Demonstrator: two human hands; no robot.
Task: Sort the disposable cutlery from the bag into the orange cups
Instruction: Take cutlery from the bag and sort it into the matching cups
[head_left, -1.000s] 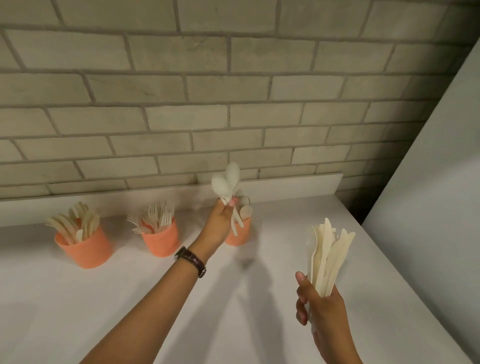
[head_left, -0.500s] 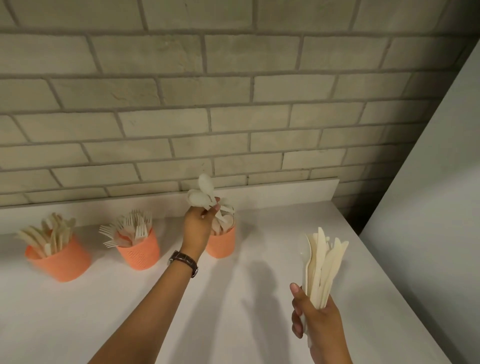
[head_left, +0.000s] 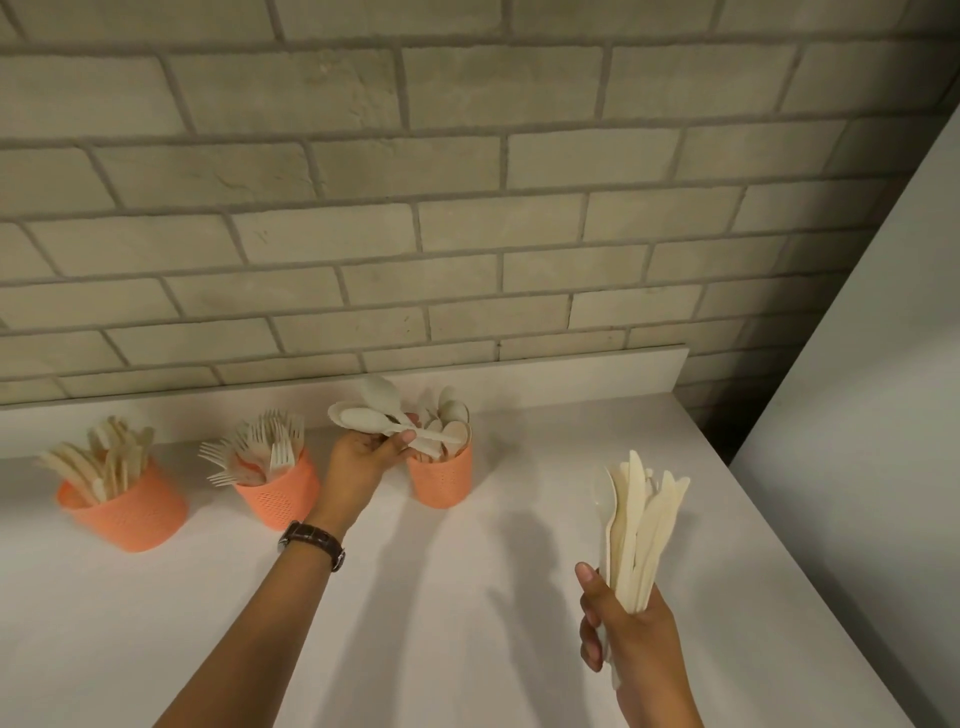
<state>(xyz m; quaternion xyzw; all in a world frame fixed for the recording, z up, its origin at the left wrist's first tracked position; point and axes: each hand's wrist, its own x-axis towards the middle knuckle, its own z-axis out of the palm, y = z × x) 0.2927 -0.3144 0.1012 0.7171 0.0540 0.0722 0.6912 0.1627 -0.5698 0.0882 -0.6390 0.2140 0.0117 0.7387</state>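
White counter (head_left: 467, 623), grey brick wall (head_left: 467, 208) behind, left grip (head_left: 358, 457) clasping spoons (head_left: 363, 418), right grip (head_left: 634, 629) clasping cutlery bundle (head_left: 639, 514)

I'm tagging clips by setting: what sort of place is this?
Probably a kitchen or café counter: white countertop against a brick wall, three orange cups holding sorted disposable cutlery.

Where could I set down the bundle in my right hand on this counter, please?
The counter is bare between the spoon cup and the side wall, and in front between your left forearm and the right hand gripping the bundle. Crowded at back left: knife cup, fork cup and your left hand holding spoons sit close together.
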